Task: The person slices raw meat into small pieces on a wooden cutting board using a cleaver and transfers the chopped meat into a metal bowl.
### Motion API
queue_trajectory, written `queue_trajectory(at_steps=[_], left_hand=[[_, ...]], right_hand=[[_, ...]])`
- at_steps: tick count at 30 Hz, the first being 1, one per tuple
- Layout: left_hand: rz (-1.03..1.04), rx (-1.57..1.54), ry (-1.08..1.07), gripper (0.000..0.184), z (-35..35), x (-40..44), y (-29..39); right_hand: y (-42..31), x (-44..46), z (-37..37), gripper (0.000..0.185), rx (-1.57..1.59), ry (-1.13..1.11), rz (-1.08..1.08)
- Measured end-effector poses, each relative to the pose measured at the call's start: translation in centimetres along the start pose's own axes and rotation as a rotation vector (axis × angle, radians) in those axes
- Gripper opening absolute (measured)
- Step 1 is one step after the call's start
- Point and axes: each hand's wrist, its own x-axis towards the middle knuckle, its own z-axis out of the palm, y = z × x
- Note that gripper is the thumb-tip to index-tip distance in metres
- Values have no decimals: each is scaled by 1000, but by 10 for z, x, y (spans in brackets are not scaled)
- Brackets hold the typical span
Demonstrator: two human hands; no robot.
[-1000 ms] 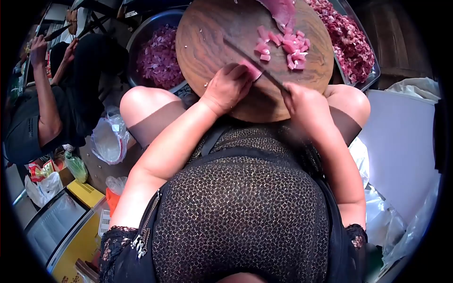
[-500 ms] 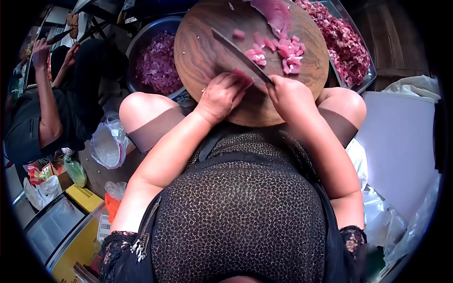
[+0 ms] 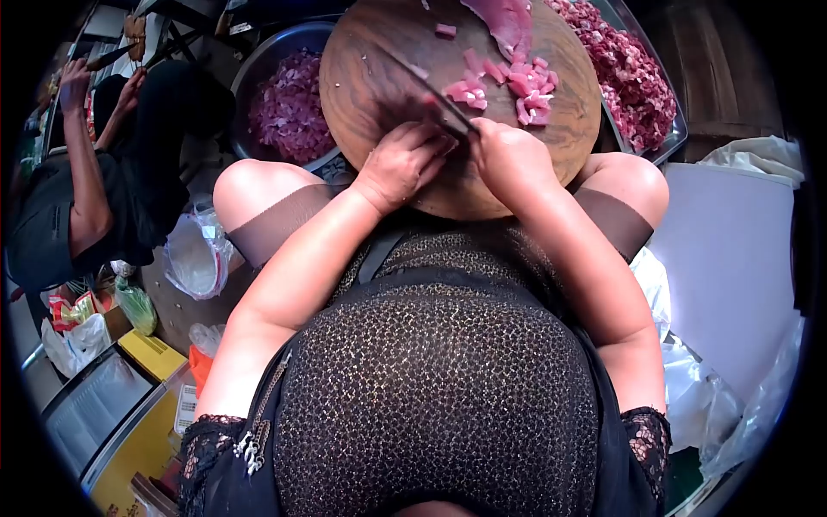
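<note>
A round wooden board (image 3: 370, 95) lies in front of me, above my lap. My left hand (image 3: 403, 164) is closed on a strip of meat on the board, most of which the fingers and blade hide. Held by its handle in my right hand (image 3: 510, 159), a long knife (image 3: 422, 82) crosses the board diagonally beside my left fingertips. Several pink meat cubes (image 3: 532, 86) lie beyond the blade, with a single cube (image 3: 445, 31) apart from them. A larger slab of meat (image 3: 504, 24) rests at the board's far edge.
Cut meat fills a metal bowl (image 3: 245, 79) left of the board, and a tray (image 3: 676, 112) of chopped meat stands at its right. Another person (image 3: 82, 194) sits at the far left, hands raised. A grey-white container (image 3: 728, 267) is at my right, plastic bags (image 3: 196, 258) at my left.
The knife and my right hand have moved left, closer to my left fingers. A lone cube now lies farther out on the board, away from the pile.
</note>
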Motion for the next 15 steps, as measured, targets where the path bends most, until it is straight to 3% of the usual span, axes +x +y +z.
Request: queue_trajectory(at_steps=[2,7,15], left_hand=[[-24,49,54,24,0,-4,2],[-47,36,0,27,2,-11,-2],[-40,0,20,29,0,-9,-4]], right_hand=[[4,-8,-18,18,25,28,-11],[-3,-54,-48,16,-74,-241,23],[-7,-8,-2,19,-45,-239,-10]])
